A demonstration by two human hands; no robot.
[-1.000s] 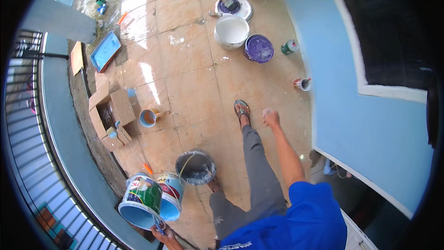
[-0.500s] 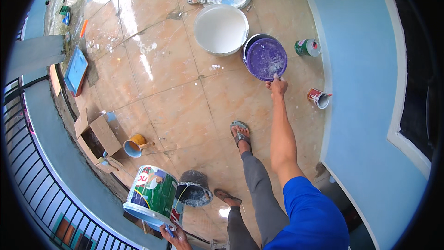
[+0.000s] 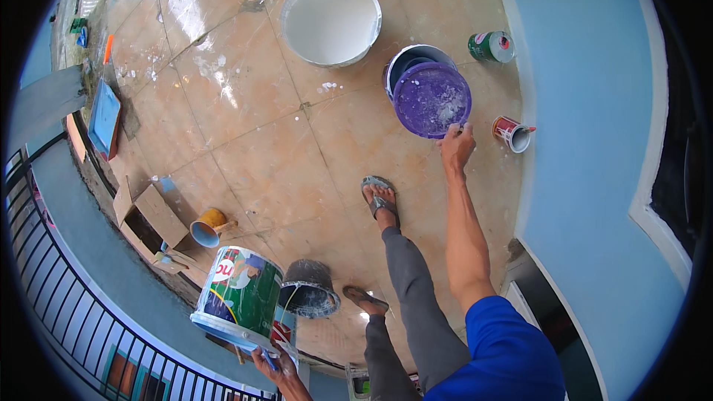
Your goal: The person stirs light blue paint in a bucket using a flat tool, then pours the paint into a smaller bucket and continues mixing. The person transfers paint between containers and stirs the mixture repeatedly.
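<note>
My right hand (image 3: 457, 147) grips the near edge of a round purple lid (image 3: 425, 102) with white smears on it. The lid is tilted over the near side of a white-rimmed bucket (image 3: 417, 54), whose dark opening shows behind it. At the lower left, my left hand (image 3: 278, 370) is closed at the white rim of a big green and white paint bucket (image 3: 245, 286), which is tipped over. A small blue piece shows at the left fingers; I cannot tell whether it is part of the bucket's handle.
A wide basin of white paint (image 3: 332, 21) stands left of the lid. Near the blue wall (image 3: 572, 104) are a green can (image 3: 492, 47) and a red can (image 3: 512, 134). To the left lie a blue paint tray (image 3: 105, 119), cardboard box (image 3: 157, 219), orange mug (image 3: 209, 226) and black bucket (image 3: 310, 288).
My right hand has drawn the purple lid toward me, so more of the bucket's opening shows. The green paint bucket stays in my left hand. The whole view has shifted somewhat.
</note>
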